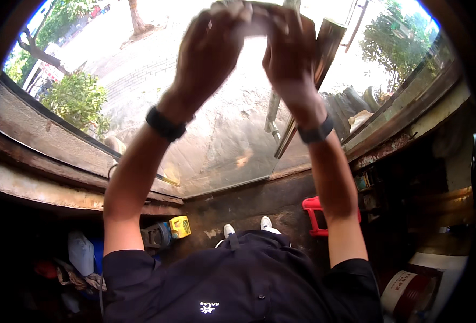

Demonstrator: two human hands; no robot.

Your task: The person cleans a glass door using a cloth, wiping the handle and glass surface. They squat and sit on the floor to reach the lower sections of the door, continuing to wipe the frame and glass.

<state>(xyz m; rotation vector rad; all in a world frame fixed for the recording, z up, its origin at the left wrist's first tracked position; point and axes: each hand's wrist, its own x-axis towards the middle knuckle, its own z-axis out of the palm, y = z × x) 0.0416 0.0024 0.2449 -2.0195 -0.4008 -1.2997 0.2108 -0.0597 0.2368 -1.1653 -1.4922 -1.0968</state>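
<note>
Both my arms reach up and forward to the top of the view, in front of a glass door. My left hand has its fingers bent around a pale, blurred thing that stretches across to my right hand. The right fingers are curled at its other end. Motion blur and the upper edge hide what kind of thing it is. A shiny metal door handle runs just right of my right hand. Dark bands circle both wrists.
A red plastic stool stands on the floor to the right. Left are a yellow container, a whitish jug and a worn ledge. A red-and-white drum sits at lower right. Bushes and paving show through the glass.
</note>
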